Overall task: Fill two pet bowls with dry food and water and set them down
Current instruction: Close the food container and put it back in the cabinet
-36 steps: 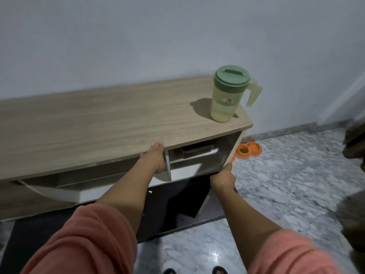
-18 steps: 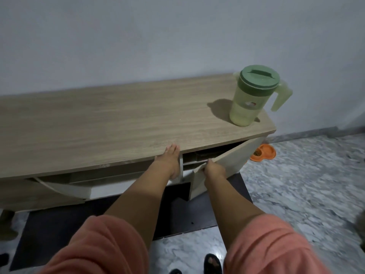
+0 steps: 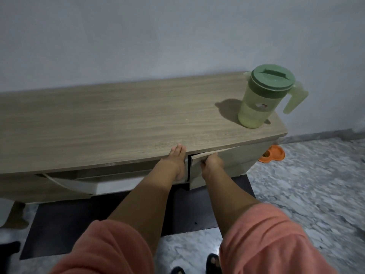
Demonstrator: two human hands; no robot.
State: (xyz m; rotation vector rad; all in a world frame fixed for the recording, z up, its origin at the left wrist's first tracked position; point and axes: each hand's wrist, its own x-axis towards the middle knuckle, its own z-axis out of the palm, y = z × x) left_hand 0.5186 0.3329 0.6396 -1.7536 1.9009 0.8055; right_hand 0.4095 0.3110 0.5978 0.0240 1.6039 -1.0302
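Observation:
A green lidded jug [image 3: 264, 97] stands on the right end of a long wooden cabinet [image 3: 118, 123]. An orange double pet bowl [image 3: 273, 154] lies on the marble floor beyond the cabinet's right end, with brown dry food showing in one cup. My left hand [image 3: 176, 158] rests flat against the cabinet's front edge beside the door divider. My right hand [image 3: 211, 162] grips the top edge of the right cabinet door [image 3: 229, 163], which stands almost shut. The inside of the cabinet is hidden.
A grey wall runs behind the cabinet. A dark mat [image 3: 79, 220] lies on the floor under the cabinet front. A white curved panel [image 3: 94, 184] shows below the top at the left. My sandalled feet [image 3: 211, 262] stand at the bottom edge.
The right door has swung from wide open to almost shut, with my right hand moving in on its top edge. My left hand has stayed on the cabinet edge. The view has shifted left.

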